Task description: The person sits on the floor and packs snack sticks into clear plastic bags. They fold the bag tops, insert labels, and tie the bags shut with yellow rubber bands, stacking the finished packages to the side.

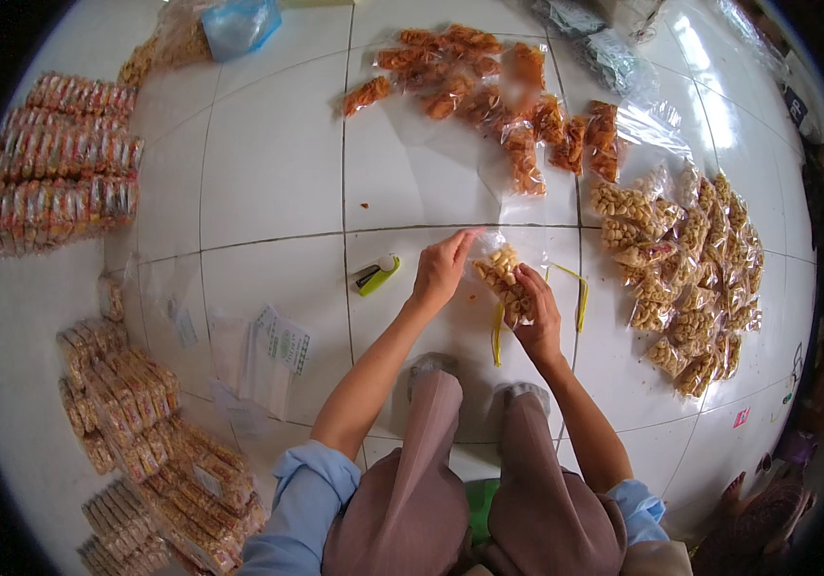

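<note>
A clear plastic bag of pale yellow, nut-like snack pieces (499, 270) is held tilted above the tiled floor, in front of my feet. My right hand (540, 317) grips its lower right side, fingers curled around the filled part. At the upper left, my left hand (442, 268) pinches the loose plastic near the bag's mouth between thumb and fingers. Left of my left hand lies a small lime-green stapler (379, 276). Yellow plastic strips lie by my right hand, one strip (497, 338) below it and another strip (582, 299) to its right.
Orange-brown snack packets (455, 72) lie scattered ahead. Many pale snack packets (685, 273) are heaped at right. Stacked packs (66, 158) and bundled packs (160, 446) stand at left, near printed labels (286, 342). A person's foot (732, 489) shows at lower right.
</note>
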`<state>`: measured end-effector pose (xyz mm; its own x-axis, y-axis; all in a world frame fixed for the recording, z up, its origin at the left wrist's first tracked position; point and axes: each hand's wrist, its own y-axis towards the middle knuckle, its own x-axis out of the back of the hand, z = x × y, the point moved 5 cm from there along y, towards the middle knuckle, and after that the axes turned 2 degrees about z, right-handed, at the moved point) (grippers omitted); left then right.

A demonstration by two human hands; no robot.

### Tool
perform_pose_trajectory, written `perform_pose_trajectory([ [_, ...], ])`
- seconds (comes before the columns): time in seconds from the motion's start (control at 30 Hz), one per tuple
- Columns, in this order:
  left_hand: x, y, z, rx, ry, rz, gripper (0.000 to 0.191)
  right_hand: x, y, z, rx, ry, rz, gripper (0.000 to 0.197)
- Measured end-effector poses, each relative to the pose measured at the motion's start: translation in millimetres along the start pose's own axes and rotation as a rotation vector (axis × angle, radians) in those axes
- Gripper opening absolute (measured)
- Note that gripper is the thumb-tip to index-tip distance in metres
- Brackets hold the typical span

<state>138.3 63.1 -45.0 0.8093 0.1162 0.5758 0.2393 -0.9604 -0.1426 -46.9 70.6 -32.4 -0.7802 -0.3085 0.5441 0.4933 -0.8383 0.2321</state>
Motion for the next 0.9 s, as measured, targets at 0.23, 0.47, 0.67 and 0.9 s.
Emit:
perform_pose_trajectory([
  [0.23, 14, -3, -22, -0.152, 0.043, -0.052, 0.024, -5, 1, -6, -0.214, 0.076, -0.030, 0.060],
  [0.47, 6, -29, -51, -0.440, 0.345, -0.141, 0.043, -21, 27, -29, -0.691, 0.737, -0.326, 0.048],
  [0.67, -36, -62, -6, 0.305, -0.433, -0.430, 0.071, -35, 34, -28, -0.683, 0.719, -0.292, 0.049],
  [0.9, -61, -53, 12, 0.393, -0.822, -0.404, 0.043, -48, 38, -23, -0.719, 0.842, -0.232, 0.049],
])
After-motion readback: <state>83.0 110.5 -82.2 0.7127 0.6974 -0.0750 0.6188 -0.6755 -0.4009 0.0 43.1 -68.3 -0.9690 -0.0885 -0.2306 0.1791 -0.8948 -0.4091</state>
